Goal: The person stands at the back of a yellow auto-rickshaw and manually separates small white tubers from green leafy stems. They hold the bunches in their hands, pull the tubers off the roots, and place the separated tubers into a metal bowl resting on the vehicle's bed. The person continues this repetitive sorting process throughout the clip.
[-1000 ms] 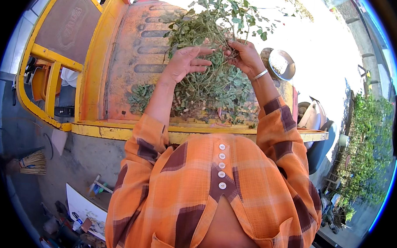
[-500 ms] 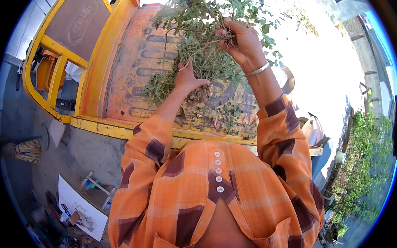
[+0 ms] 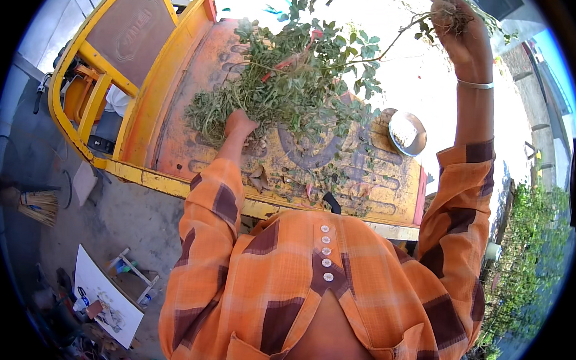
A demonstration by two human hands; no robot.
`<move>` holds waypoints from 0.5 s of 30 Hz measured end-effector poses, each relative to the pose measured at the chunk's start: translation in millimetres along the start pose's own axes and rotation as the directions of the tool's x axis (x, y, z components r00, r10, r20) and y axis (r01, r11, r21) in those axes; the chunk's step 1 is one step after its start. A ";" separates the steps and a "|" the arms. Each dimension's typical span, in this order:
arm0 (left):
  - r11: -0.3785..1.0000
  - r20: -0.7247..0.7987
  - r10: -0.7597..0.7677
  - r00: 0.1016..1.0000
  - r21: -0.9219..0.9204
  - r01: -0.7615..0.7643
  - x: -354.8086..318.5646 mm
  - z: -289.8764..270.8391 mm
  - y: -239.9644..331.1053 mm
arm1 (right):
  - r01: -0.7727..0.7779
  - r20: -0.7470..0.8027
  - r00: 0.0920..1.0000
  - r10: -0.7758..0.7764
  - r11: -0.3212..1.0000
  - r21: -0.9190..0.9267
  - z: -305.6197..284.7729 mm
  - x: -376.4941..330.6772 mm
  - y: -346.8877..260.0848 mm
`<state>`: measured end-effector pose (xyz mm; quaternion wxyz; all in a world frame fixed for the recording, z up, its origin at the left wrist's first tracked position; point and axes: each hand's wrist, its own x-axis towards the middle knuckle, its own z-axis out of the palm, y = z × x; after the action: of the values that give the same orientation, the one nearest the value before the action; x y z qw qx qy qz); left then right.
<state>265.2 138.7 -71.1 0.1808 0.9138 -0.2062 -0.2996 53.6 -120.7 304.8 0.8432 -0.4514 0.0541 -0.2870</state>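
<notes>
Your right hand [image 3: 468, 46], raised at the top right, is curled around a root clump [image 3: 454, 19]; a thin stem [image 3: 394, 49] runs left from it toward green leaves [image 3: 366, 67] above the bed. Your left hand [image 3: 240, 124] is at the plant heap [image 3: 204, 113]; its fingers are hidden, so whether they pinch or only press cannot be told.

The step in hand appears to be parting one plant from the heap. The next move calls for a secure hold at the roots and a steadying left hand, since the stems look tangled and may snag.

The heap consists of limp, matted stems and small oval leaves; the roots are brown and wiry. It lies on a ribbed metal bed [image 3: 173, 152], orange and yellow with worn paint, bordered by a yellow rail [image 3: 142, 177]. Loose leaf scraps [image 3: 326, 175] litter the surface nearest you. To the right is a round, shiny bowl [image 3: 420, 145] with pale contents. At far left is a straw broom [image 3: 39, 207] with stiff bristles.
</notes>
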 end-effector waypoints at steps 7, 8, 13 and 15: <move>0.971 0.067 -0.166 0.984 -0.160 0.175 7.7 6.0 2.0 | -0.001 0.070 0.998 0.009 0.994 -0.109 -20.2 -33.4 -55.9; 0.944 0.072 -0.198 0.978 -0.256 0.210 7.4 5.0 4.2 | -0.047 0.051 0.997 0.055 0.986 -0.158 -16.6 -46.6 -39.1; 0.956 -0.148 -0.232 0.962 -0.219 0.196 33.5 10.0 -19.8 | -0.402 -0.118 0.915 0.385 0.894 -0.198 -2.3 -109.1 91.8; 0.600 0.199 -0.228 0.953 -0.743 0.298 115.3 48.4 -137.1 | -0.545 -0.080 0.838 0.539 0.822 -0.166 -0.5 -113.8 121.4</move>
<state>356.6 189.2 -224.4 0.4949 0.7578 0.0695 -0.4195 11.9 -8.6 189.3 0.8442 -0.4883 0.2182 -0.0362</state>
